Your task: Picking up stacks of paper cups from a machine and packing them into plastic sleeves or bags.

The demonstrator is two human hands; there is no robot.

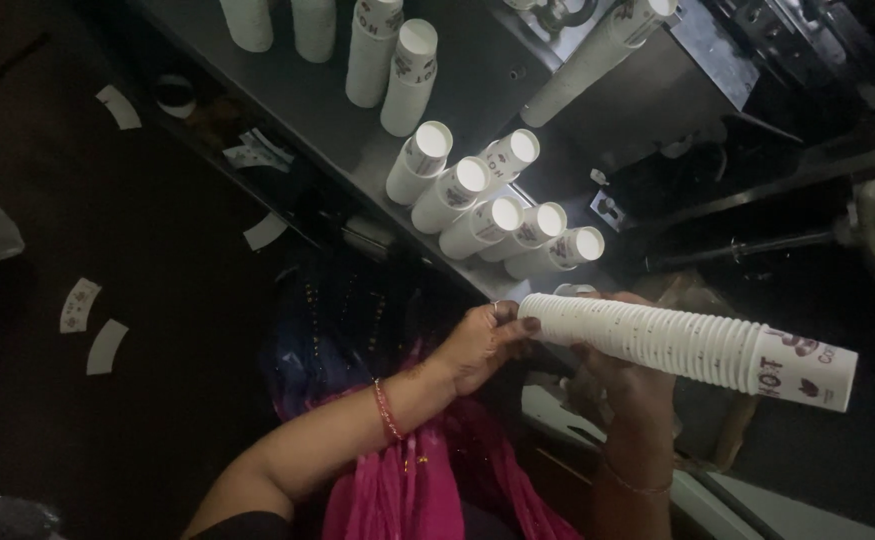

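1. We've got the cup stack [687, 345] lying sideways, off the shelf's [317, 100] front edge: left hand [482, 345] pinches its open end, right hand [632, 385] cradles underneath, so it doesn't sag.
2. Other stacks [502, 205] stand upside down near that edge, probably to stay clean.

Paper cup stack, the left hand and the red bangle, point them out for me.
Paper cup stack [677, 345]: head view, mid-length of the nested white cups.
Left hand [479, 345]: head view, back of the hand.
Red bangle [387, 410]: head view, band on the left wrist.
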